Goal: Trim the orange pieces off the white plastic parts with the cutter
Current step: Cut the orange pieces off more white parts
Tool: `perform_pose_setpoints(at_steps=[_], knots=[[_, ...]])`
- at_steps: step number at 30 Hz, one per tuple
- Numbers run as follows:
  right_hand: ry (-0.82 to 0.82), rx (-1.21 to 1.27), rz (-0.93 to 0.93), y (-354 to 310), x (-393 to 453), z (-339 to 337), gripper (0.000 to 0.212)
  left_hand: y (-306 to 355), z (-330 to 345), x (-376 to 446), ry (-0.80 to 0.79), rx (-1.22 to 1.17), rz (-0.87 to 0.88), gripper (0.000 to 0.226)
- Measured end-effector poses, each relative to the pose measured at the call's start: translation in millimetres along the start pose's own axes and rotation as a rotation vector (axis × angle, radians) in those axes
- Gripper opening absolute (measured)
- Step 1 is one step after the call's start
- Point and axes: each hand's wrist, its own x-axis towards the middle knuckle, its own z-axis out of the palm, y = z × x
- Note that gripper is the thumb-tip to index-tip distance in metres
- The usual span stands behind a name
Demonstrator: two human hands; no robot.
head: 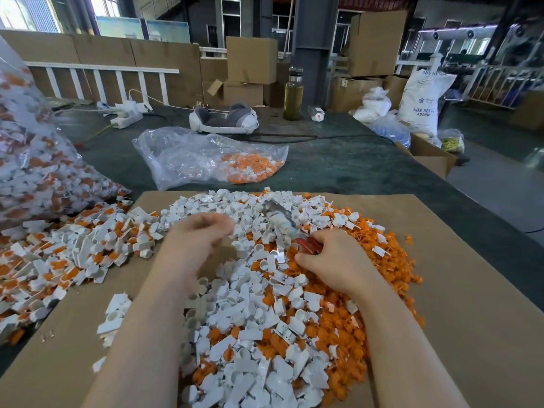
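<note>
The cutter (290,228) is gripped by its red handles in the right hand (329,257), blades aimed toward 11 o'clock over the trimmed white parts (250,319). The left hand (197,237) is blurred (whether anything is held cannot be told), fingers curled. Untrimmed parts (67,257) are heaped at 9 o'clock on the cardboard (456,290), cut orange pieces (368,290) at 3 o'clock. Fingertips could be nipped if a part is fed to the blades unseen, and trimmed stock could be mixed with untrimmed, since the heaps touch.

Daylight enters through windows (17,10) at the workshop's far wall. Stacked cardboard boxes (251,60) flank a grey steel column (313,39) beyond the table's (338,160) far edge.
</note>
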Motion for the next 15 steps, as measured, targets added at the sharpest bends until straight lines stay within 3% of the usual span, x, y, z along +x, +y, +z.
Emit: perform_pose_setpoints(at_steps=[3, 7, 12, 15], knots=[[-0.024, -0.076, -0.037, -4, -1, 3, 0.021, -7, 14, -5, -0.106, 0.359, 0.102, 0.014], [-0.041, -0.137, -0.037, -6, -1, 6, 0.021, -15, 24, 1, -0.081, 0.652, 0.196, 0.018], [-0.009, -0.127, -0.020, -6, -1, 9, 0.020, -19, 36, 1, -0.028, 0.820, 0.304, 0.018], [0.069, -0.077, -0.006, -7, -1, 9, 0.016, -20, 39, 1, -0.025, 0.792, 0.292, 0.010]])
